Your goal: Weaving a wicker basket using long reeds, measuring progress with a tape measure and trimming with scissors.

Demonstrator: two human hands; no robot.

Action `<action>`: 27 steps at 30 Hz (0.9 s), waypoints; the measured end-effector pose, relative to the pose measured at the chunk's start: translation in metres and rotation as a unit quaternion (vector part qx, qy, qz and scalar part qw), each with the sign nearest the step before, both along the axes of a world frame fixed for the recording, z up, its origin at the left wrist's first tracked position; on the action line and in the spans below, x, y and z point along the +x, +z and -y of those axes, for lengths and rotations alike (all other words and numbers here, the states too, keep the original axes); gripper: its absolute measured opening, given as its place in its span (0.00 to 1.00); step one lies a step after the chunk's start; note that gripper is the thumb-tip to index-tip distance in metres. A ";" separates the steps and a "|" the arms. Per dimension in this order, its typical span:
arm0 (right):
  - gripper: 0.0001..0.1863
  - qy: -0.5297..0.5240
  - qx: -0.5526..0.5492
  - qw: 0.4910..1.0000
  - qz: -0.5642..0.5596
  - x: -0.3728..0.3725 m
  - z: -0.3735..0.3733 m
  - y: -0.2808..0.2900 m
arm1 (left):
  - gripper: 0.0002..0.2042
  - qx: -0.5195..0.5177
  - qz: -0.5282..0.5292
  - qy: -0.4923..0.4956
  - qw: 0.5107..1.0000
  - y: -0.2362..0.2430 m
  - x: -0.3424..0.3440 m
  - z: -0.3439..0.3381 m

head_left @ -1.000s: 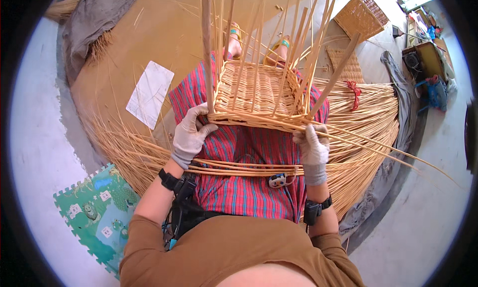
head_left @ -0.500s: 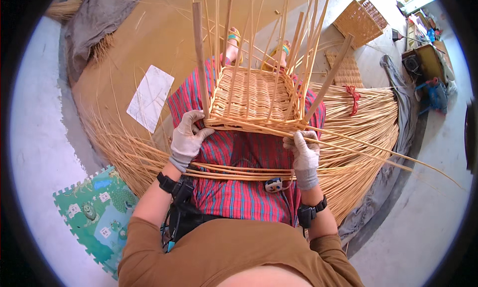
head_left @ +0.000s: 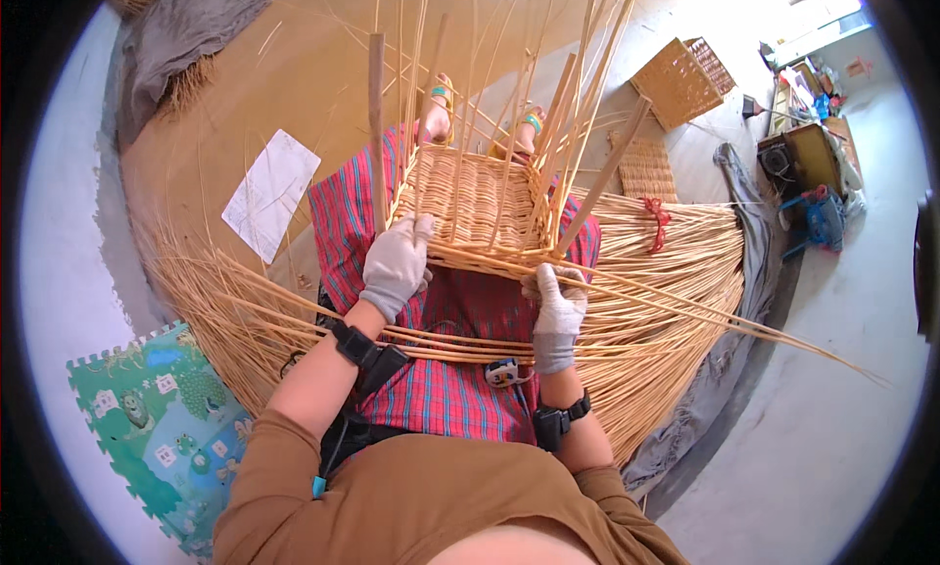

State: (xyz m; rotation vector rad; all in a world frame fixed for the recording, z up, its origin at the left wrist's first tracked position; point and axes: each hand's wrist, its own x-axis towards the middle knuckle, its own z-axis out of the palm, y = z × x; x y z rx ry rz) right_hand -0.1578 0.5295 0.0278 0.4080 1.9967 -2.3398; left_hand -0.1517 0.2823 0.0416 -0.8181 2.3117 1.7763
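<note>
A partly woven wicker basket (head_left: 468, 198) rests on my lap, with upright wooden stakes and tall thin canes standing from its edges. My left hand (head_left: 397, 261), gloved in white, closes on the basket's near edge by the left corner, fingers over the woven border and thumb beneath. At the near right corner my right hand (head_left: 560, 306), also gloved, is closed with its thumb up on long wicker strands (head_left: 676, 306). Those strands trail away to the right past the basket. The right fingertips are partly hidden under the corner.
Loose canes (head_left: 676, 257) lie in a big bundle to the right, tied with a red cord (head_left: 656, 224). More canes cross my lap beside a tape measure (head_left: 501, 373). Ahead right stands a finished woven basket (head_left: 678, 83). A white sheet (head_left: 271, 195) and a green foam mat (head_left: 162, 423) lie left.
My left hand has slid right along the near edge, away from the corner, its fingers now over the border. My right hand stays at its corner. The whole view has shifted slightly.
</note>
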 end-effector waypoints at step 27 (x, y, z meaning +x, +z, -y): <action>0.11 0.017 -0.061 0.934 -0.351 -0.007 0.035 0.011 | 0.09 0.195 -0.058 0.043 0.978 -0.020 0.006 0.009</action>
